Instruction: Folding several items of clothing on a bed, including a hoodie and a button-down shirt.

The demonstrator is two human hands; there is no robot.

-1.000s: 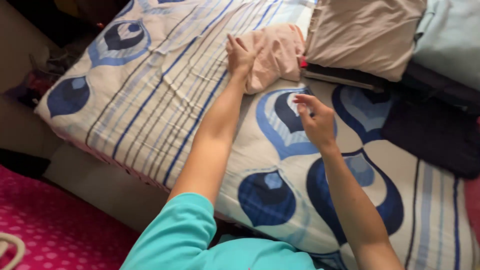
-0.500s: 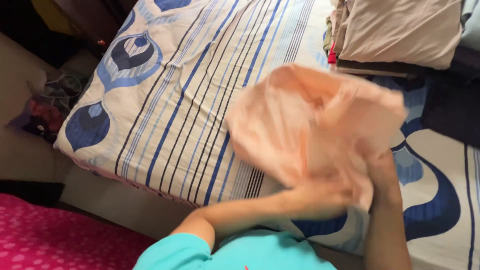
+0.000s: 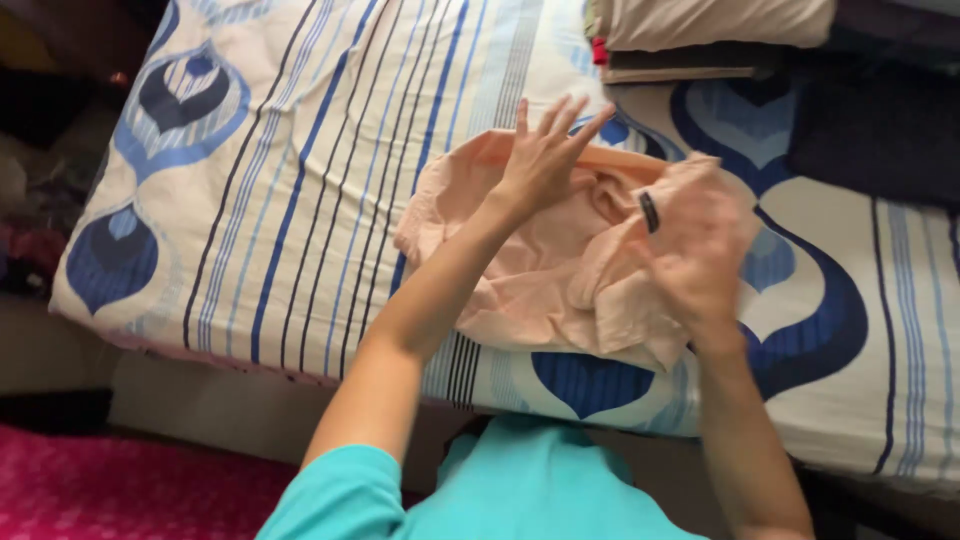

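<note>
A crumpled peach-pink garment (image 3: 545, 270) lies on the bed near its front edge. My left hand (image 3: 543, 160) hovers over its far side with the fingers spread and the palm facing down, touching or just above the cloth. My right hand (image 3: 700, 255) is blurred with motion over the garment's right part, fingers apart; whether it pinches the cloth I cannot tell. A small dark tag (image 3: 649, 211) shows on the garment beside the right hand.
The bed is covered by a white sheet (image 3: 330, 170) with blue stripes and blue teardrop shapes. Folded beige cloth (image 3: 715, 25) and dark clothes (image 3: 880, 120) are stacked at the far right. A pink dotted surface (image 3: 120, 495) lies at the lower left.
A second ago the garment lay far off by the stack under my left hand. It was lifted in both hands, and now lies spread close to me.
</note>
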